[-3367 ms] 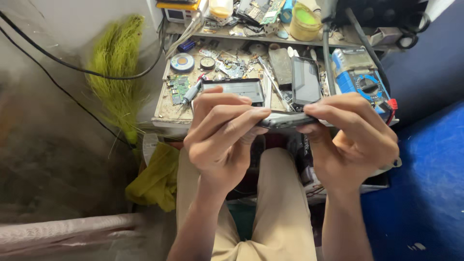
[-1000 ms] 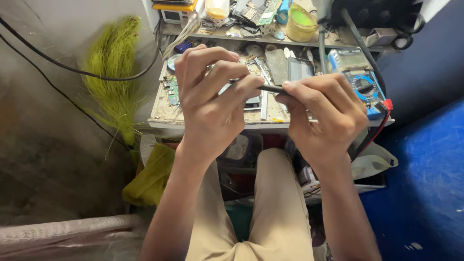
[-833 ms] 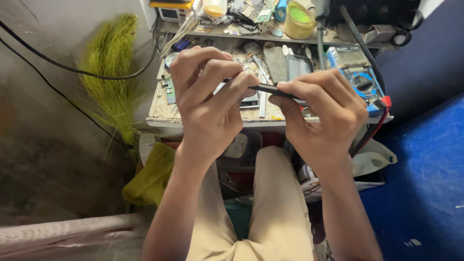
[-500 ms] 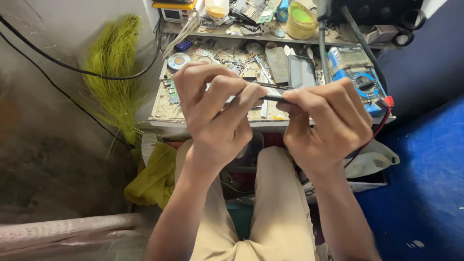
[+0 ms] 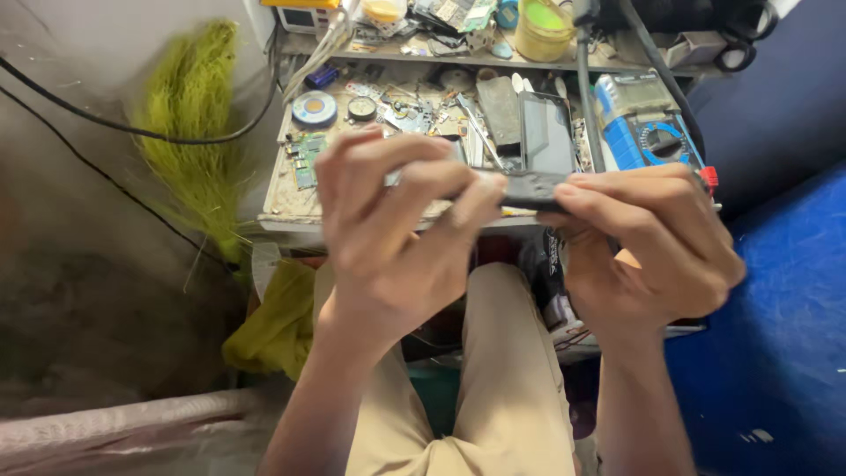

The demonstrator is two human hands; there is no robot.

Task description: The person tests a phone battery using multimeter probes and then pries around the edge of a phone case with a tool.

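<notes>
Down near us, we are sitting with our knee [image 5: 507, 353] in tan trousers pointing toward the workbench [image 5: 291, 198]. A yellow cloth [image 5: 278, 322] is lying to the left of the knee, and a blue surface [image 5: 780, 326] is spreading out on the right.

Just above the knee, we are holding a thin dark phone [image 5: 529, 189] flat between both hands. Our left hand [image 5: 397, 238] is curling its fingers over the left end of the phone and pinching it. Our right hand [image 5: 648, 251] is gripping the right end, with the fingers on top and the thumb tucked under. The phone is hanging in the air over the near edge of the workbench, not touching it.

Farther away, the workbench is carrying lots of small parts. A green circuit board [image 5: 304, 159] is lying at the left, with a round blue spool [image 5: 314, 108] behind it. Another dark phone [image 5: 545, 132] is lying flat in the middle. A blue meter [image 5: 648, 132] with a dial is sitting on the right. At the far edge, a yellow jar [image 5: 544, 31] is standing. A green brush [image 5: 189, 132] is leaning on the left wall, and a black cable [image 5: 115, 126] is crossing in front of it.
</notes>
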